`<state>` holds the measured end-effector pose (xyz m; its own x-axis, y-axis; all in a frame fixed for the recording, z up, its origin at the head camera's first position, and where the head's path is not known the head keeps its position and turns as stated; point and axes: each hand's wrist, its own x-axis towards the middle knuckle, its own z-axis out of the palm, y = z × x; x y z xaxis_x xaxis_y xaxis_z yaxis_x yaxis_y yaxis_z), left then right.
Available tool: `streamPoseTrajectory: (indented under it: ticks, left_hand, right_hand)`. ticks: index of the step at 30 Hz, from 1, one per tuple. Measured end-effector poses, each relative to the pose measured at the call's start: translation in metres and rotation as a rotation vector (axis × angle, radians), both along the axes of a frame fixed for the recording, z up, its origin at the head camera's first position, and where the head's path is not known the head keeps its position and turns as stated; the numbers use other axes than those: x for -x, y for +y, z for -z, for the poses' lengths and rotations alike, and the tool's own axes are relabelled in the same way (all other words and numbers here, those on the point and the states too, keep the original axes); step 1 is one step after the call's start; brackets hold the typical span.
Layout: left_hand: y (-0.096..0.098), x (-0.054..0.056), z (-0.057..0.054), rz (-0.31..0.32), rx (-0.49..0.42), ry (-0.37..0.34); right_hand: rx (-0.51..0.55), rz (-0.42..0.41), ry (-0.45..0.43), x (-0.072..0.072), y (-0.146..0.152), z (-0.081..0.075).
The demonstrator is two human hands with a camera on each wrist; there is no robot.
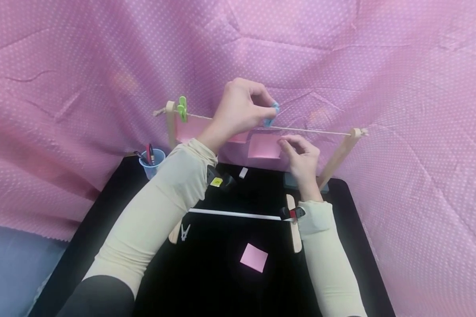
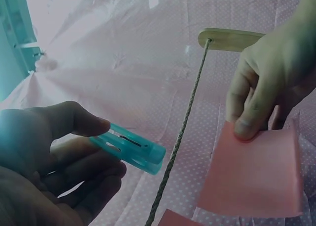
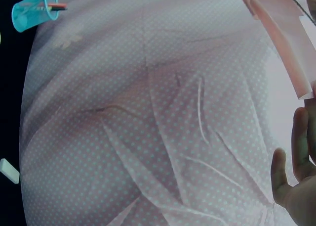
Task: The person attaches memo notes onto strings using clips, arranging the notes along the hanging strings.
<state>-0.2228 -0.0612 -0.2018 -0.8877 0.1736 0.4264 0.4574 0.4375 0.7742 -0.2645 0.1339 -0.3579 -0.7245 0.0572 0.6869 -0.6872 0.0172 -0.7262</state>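
My left hand [image 1: 242, 105] pinches a translucent blue clothespin [image 2: 133, 149] between thumb and fingertips. That clothespin is just above the cord [image 1: 311, 130] in the head view; its jaw end points toward the cord in the left wrist view. Lower and to the right, my right hand [image 1: 304, 159] holds a pink paper note [image 2: 254, 174] by its upper edge. The note [image 1: 263, 146] hangs below the cord, apart from it. Farther left, a green clothespin [image 1: 182, 110] sits on the cord above more pink paper [image 1: 185, 130], partly hidden by my left arm.
Wooden posts [image 1: 338, 159] carry the cord, with a white rod [image 1: 238, 214] lower between their feet. A blue cup [image 1: 148, 169] of pens stands at left. On the black table [image 1: 206, 273] lie a white block [image 1: 243, 172], a pale clothespin [image 1: 184, 232] and a pink note [image 1: 254, 258].
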Motion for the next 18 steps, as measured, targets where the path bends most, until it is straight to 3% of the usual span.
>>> streamPoseTrajectory:
  ticks: [18]
  left_hand:
    - [0.025, -0.032, 0.001, -0.109, 0.151, -0.035]
  right_hand:
    - [0.029, -0.031, 0.060, -0.021, 0.009, -0.010]
